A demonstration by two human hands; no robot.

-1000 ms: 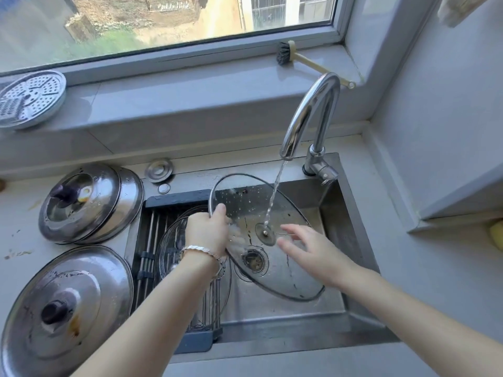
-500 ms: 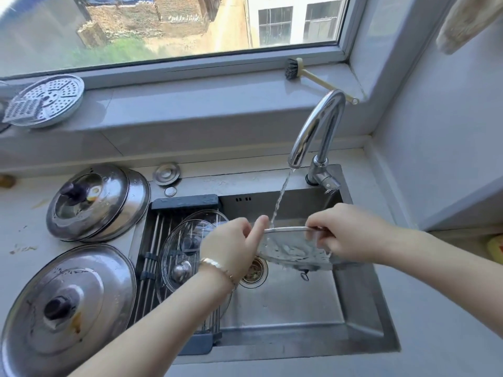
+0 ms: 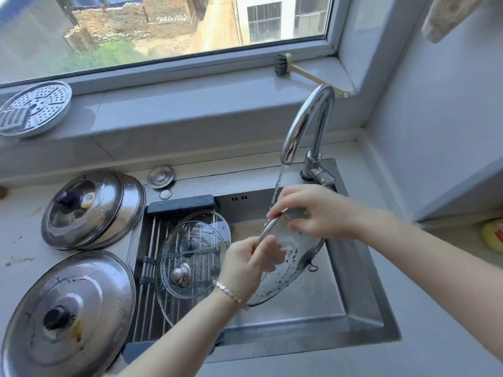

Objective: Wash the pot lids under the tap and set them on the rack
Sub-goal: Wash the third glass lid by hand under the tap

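Rack (image 3: 148, 240) lies just left of the glass lid (image 3: 296, 254), tilted on edge under the tap (image 3: 300, 123); fingers of the left hand (image 3: 245, 265) pinch its near rim, those of the right hand (image 3: 313, 213) curl round the far rim.

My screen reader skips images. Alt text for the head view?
The left hand and right hand hold a glass lid tilted under the running tap. Two more glass lids lie on the rack; steel lids sit on the counter.
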